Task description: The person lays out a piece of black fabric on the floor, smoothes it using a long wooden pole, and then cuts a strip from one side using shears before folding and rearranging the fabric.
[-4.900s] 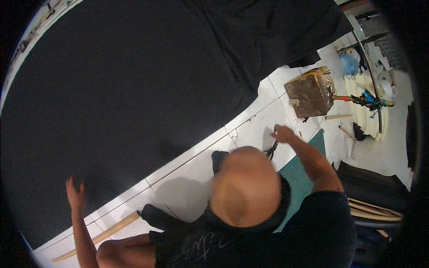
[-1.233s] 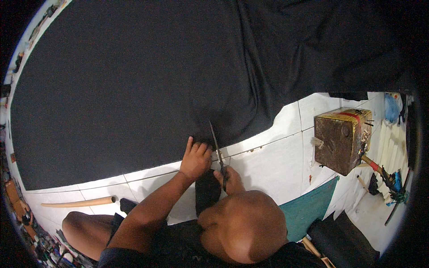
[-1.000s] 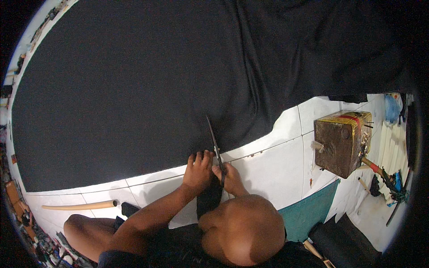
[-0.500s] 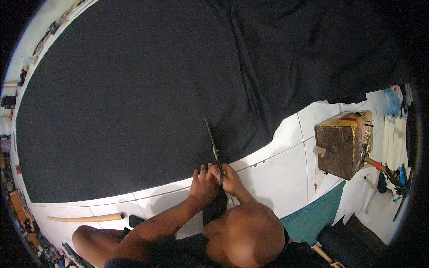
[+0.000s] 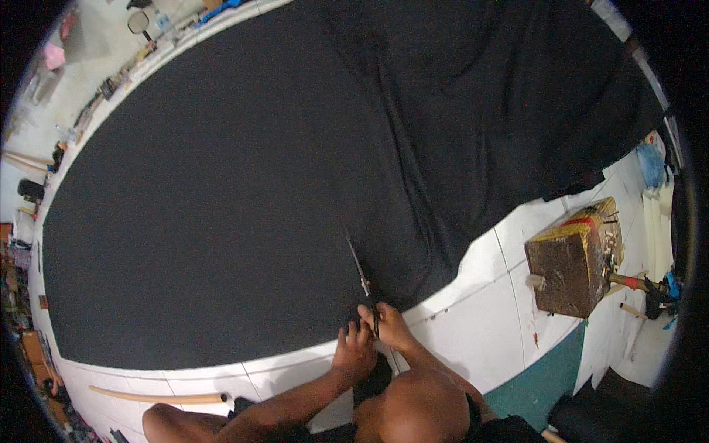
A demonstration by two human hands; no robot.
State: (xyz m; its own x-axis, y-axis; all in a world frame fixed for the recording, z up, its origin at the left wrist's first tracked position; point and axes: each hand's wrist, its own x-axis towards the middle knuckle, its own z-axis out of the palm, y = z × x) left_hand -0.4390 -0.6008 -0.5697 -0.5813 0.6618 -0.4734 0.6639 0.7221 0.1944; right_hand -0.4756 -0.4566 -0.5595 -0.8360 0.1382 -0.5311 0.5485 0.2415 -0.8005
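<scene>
My right hand [image 5: 390,325] is closed around the dark handles of a pair of scissors [image 5: 362,277]. Their long metal blades point away from me over a wide black cloth [image 5: 199,221], near its front edge. The blades look close together; the far tip blends into the dark fabric, and I cannot make out a cut. Just left of the handles, my left hand [image 5: 356,353] rests at the cloth's edge, fingers apart and reaching onto the fabric. Its thumb is hidden. A black piece [image 5: 373,378], perhaps cloth, shows below the hands, partly behind my knee.
White floor tiles [image 5: 473,325] border the cloth. At the right stand a worn brown-and-yellow box [image 5: 565,277] and a green mat [image 5: 539,384]. A beige tube [image 5: 162,396] lies at lower left. Folds run through the cloth's right side. Assorted clutter lines the left wall.
The view has shifted, so cloth, box and tube appear lower. My hands have drawn slightly apart, the left now sitting lower beside the right. The scissors stay in my right hand.
</scene>
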